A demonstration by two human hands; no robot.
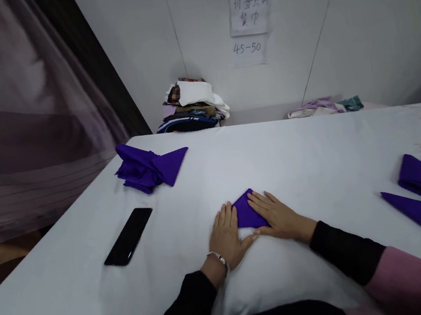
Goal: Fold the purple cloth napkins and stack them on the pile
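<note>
On the pale grey wall point(297, 46), a white rectangular paper sheet in a clear, shiny plastic sleeve point(248, 11) bears two handwritten rows of dark Chinese characters, the upper seeming to read "折叠织物", its last two characters harder to make out at this size, and the lower reading "餐巾". Directly beneath it, a second, smaller white paper sheet point(251, 54), its edges faint against the wall, carries the handwritten numbers "45-50" in dark strokes, set in a single row.

Head-worn view, down across table point(274, 152)
</note>
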